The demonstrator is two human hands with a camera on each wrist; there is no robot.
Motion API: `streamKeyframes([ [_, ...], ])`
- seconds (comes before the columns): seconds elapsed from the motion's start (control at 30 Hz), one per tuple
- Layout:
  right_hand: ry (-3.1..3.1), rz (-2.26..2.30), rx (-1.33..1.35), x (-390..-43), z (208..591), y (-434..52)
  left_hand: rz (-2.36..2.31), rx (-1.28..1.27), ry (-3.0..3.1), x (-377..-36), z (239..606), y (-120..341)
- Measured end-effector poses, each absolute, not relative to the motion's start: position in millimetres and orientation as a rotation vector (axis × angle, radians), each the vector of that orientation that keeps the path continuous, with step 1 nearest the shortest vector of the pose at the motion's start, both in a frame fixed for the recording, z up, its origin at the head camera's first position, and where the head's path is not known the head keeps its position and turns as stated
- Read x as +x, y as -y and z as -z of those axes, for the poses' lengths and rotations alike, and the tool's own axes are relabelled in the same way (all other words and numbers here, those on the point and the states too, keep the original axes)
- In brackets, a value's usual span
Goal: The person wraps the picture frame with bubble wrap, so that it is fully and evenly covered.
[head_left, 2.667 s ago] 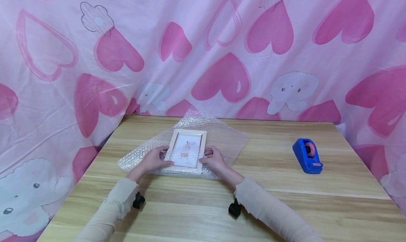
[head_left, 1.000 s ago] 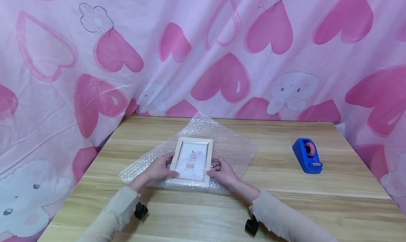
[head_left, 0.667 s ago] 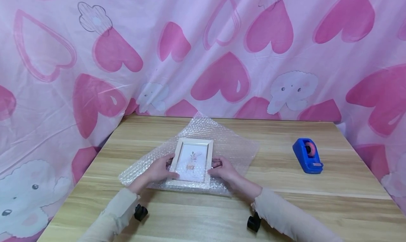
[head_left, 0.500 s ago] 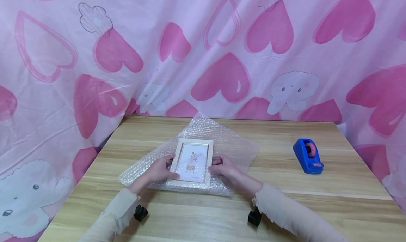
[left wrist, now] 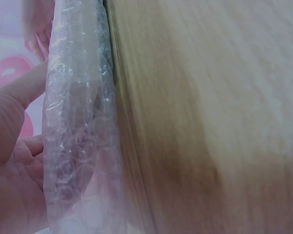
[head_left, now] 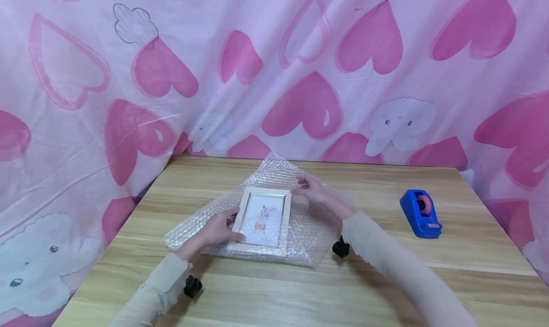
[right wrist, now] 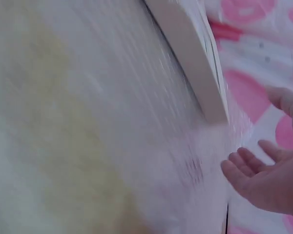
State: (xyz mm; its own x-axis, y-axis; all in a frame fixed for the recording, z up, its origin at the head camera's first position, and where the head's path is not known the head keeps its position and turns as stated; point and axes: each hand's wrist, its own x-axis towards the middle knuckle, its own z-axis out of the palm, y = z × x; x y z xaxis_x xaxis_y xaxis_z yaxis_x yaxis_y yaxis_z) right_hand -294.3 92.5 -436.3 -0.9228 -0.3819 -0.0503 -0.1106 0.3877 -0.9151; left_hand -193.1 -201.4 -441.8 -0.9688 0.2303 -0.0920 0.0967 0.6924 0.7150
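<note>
A pale picture frame [head_left: 262,217] with a small floral drawing lies face up on a sheet of bubble wrap [head_left: 315,229]. Along its near edge the bubble wrap [left wrist: 78,122] folds up and covers the lower part. My left hand [head_left: 216,229] holds the frame's left side through the wrap, thumb on the front and fingers at the edge. Near the frame's upper right corner, my right hand [head_left: 315,191] is raised over the wrap. The right wrist view shows this hand [right wrist: 268,178] with loose fingers, apart from the frame's pale side [right wrist: 193,58].
A blue tape dispenser [head_left: 421,215] with a pinkish roll stands on the right of the wooden table [head_left: 257,293]. Behind the table hangs a pink curtain [head_left: 257,103] with hearts. Black wrist-camera mounts [head_left: 340,247] stick out below both sleeves.
The frame and bubble wrap slid nearer and slightly right, then stopped. In the last half second my right hand left the frame's lower right side and moved away toward its upper right corner.
</note>
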Motion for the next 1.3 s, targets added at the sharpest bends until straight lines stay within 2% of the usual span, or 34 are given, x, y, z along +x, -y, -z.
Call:
streamKeyframes([
  [0.17, -2.38, 1.568, -0.429, -316, 438, -97, -1.129, 0.296, -2.726, -192, 439, 201],
  [0.5, -2.362, 1.613, -0.37, -338, 445, -99, -1.112, 0.258, -2.748, -192, 442, 201],
  [0.9, -2.236, 1.74, -0.144, -342, 458, -111, -1.137, 0.23, -2.741, -191, 440, 200],
  [1.3, -2.391, 1.744, -0.269, -342, 455, -107, -1.123, 0.225, -2.75, -192, 443, 202],
])
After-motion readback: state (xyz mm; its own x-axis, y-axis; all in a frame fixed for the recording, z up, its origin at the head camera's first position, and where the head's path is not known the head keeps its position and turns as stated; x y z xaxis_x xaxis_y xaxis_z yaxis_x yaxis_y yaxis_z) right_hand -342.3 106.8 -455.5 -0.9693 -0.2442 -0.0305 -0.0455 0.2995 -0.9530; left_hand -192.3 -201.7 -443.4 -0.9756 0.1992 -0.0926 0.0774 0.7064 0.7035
